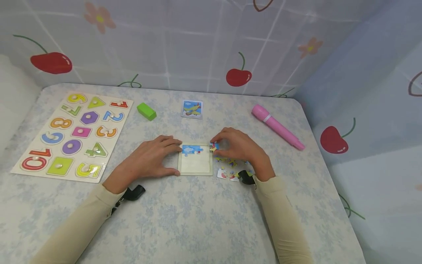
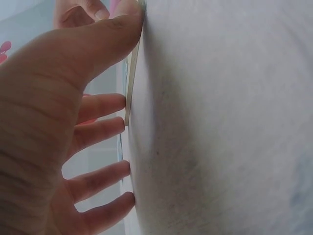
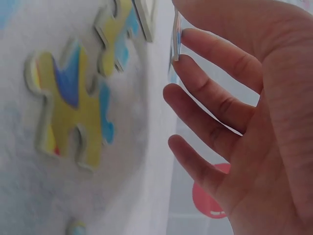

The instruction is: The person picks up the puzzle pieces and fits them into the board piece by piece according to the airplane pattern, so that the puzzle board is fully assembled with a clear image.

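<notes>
Frame (image 1: 196, 163), one: flat at the middle of the worktop (image 1: 178, 220). Blue sky pieces (image 1: 190, 149) fitted along its far edge from the far-left corner; the near part shows bare base.

Held piece (image 1: 213, 146), one: at the frame's right edge, by the far-right corner, pinched between thumb and fingers of the right hand (image 1: 239, 145); its other fingers spread, holding nothing.

Left hand (image 1: 148, 156): fingers apart, thumb touching the frame's near-left corner, fingertips at the far-left corner.

Loose pieces (image 1: 232, 162), several: right of the frame, partly hidden beneath the right hand.

Card (image 1: 192, 109), aeroplane picture: near the worktop's far edge, about midway.

Block (image 1: 146, 111), green: left of the card.

Board (image 1: 76, 121), knobbed numbers and shapes: towards the worktop's far-left corner.

Stick (image 1: 278, 127), pink: slanting, near the far-right corner.
</notes>
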The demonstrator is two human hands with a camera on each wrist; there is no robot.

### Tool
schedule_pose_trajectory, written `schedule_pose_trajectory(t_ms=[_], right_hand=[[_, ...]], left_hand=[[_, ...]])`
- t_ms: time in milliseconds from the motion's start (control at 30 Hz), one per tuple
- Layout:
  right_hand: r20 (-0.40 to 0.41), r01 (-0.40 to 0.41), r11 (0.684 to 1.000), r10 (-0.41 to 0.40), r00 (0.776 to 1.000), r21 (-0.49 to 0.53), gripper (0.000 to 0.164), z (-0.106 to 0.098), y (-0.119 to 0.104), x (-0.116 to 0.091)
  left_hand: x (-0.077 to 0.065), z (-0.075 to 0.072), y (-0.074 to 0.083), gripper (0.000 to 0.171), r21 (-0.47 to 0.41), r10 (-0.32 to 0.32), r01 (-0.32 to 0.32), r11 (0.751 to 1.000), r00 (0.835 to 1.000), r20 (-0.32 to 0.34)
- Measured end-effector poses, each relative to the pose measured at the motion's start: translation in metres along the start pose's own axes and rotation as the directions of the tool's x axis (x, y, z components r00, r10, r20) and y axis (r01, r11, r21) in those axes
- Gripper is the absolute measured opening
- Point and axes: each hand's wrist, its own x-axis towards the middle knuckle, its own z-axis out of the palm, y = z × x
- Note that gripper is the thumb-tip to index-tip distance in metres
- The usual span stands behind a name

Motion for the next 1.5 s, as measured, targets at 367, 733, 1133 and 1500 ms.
schedule_pose_trajectory(t_ms=[367, 733, 1133, 1500], right_hand=[[0.001, 0.045, 0.996, -0.045, 0.999, -0.077, 0.035, 0.014, -0.007, 0.009], [0.002, 0.072, 0.991, -0.072, 0.997, -0.115, 0.034, 0.024, -0.01, 0.012], [-0.001, 0.085, 0.985, -0.087, 0.996, -0.149, 0.035, 0.026, -0.014, 0.016], [-0.003, 0.094, 0.981, -0.096, 0.995, -0.168, 0.032, 0.026, -0.019, 0.017]], left_hand=[[0.002, 0.0, -0.001, 0.081, 0.01, -0.006, 0.006, 1.0, 1.0, 0.013], [0.0, 0.0, 0.0, 0.08, -0.008, -0.012, 0.012, 1.0, 1.0, 0.017], [0.0, 0.0, -0.001, 0.08, -0.009, -0.014, 0.015, 1.0, 1.0, 0.009], [0.0, 0.0, -0.002, 0.081, -0.001, -0.014, 0.014, 1.0, 1.0, 0.01]])
